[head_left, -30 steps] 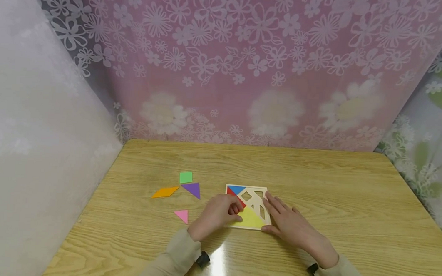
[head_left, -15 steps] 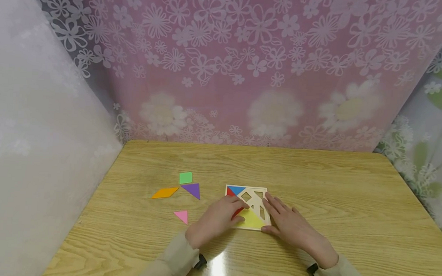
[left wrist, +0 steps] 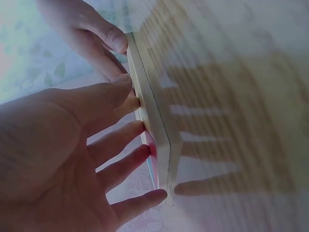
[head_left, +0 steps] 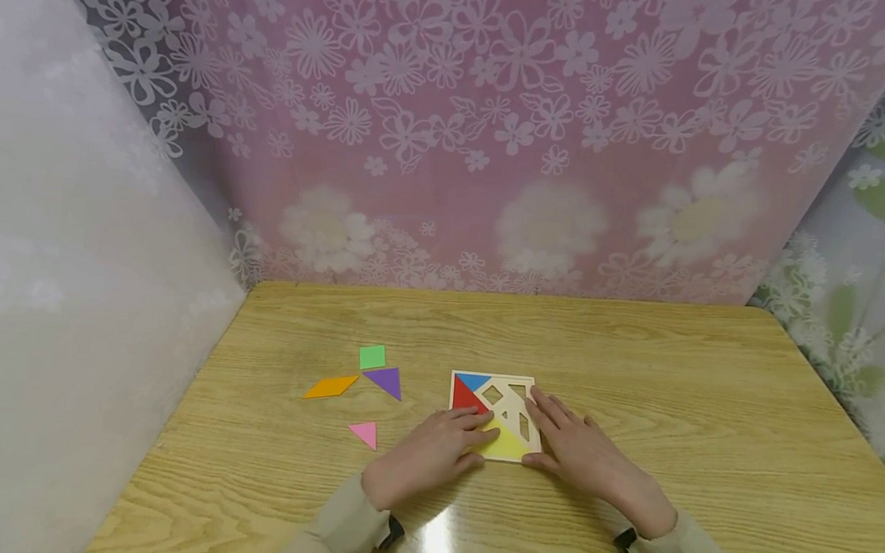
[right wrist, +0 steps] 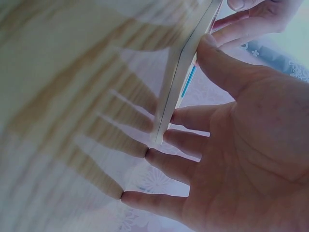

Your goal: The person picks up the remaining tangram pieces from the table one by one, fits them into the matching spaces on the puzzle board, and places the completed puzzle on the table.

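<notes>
A pale wooden tangram board lies flat between both hands in the head view. Set in it are a blue triangle, a red triangle and a yellow triangle; several cut-out shapes on its right side show bare. My left hand rests with spread, loose fingers over the red and yellow pieces, partly covering them. In the left wrist view its fingertips touch the board's top and edge. Along the board's right edge lies my right hand, fingers extended, its thumb at the near corner; nothing is gripped.
Left of the board lie loose pieces: a green square, a purple triangle, an orange parallelogram and a pink triangle. The wood-grain table ends at a floral pink curtain.
My left hand has gone from curled fingers over the red triangle to spread fingers, shifting slightly nearer and uncovering more of the red. The right hand stays at the board's edge.
</notes>
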`<state>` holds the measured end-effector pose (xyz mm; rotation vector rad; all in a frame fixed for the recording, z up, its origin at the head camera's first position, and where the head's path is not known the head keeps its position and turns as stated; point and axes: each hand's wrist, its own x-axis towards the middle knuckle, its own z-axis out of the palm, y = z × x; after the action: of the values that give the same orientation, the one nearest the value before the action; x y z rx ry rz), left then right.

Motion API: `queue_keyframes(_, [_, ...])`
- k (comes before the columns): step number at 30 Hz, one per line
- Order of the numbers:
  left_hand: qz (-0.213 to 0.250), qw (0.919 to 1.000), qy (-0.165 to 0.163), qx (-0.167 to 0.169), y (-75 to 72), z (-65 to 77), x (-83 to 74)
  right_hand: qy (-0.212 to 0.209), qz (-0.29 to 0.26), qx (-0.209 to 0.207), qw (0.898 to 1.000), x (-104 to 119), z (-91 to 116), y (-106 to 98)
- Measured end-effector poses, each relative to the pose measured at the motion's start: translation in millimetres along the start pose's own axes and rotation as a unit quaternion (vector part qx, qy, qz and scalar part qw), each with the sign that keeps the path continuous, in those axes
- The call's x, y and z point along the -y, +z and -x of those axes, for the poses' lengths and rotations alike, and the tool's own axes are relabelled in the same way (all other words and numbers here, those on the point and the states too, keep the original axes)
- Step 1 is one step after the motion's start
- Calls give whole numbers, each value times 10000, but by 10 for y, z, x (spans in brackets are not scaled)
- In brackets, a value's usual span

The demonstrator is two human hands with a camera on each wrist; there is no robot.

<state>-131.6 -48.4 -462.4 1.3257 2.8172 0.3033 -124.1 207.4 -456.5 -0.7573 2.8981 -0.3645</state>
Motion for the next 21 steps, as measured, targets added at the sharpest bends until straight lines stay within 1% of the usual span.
queue_keyframes(2, [-3, 10000, 41, -44, 12, 4, 16, -13, 12, -15, 10000, 1, 1, 3])
queue_keyframes(5, [85, 9999, 4, -115, -2, -1, 45, -38, 1, -42, 10000, 2, 6, 1])
queue_keyframes(8, [398, 9984, -244, -315, -57, -1, 99, -70, -23, -51, 10000, 5, 12, -1])
queue_keyframes(10, [629, 9952, -518, -538, -113, 17, 162, -94, -48, -62, 9999, 7, 17, -4])
queue_keyframes(12, [901, 9890, -816, -841, -179, 65, 244, -119, -60, -81, 9999, 8, 19, -5])
queue_keyframes(14, [1059, 9814, -1074, -1185, -247, 127, 346, -140, -76, -101, 9998, 8, 23, -7])
queue_keyframes(17, [1253, 9677, -1473, -1620, -353, 248, 512, -144, -79, -108, 9998, 7, 26, -8])
queue_keyframes(19, [1244, 9603, -1743, -1787, -405, 326, 641, -135, -93, -90, 9998, 6, 28, -9])
queue_keyframes(21, [1244, 9530, -2064, -1837, -437, 413, 781, -118, -101, -65, 9999, 7, 28, -12])
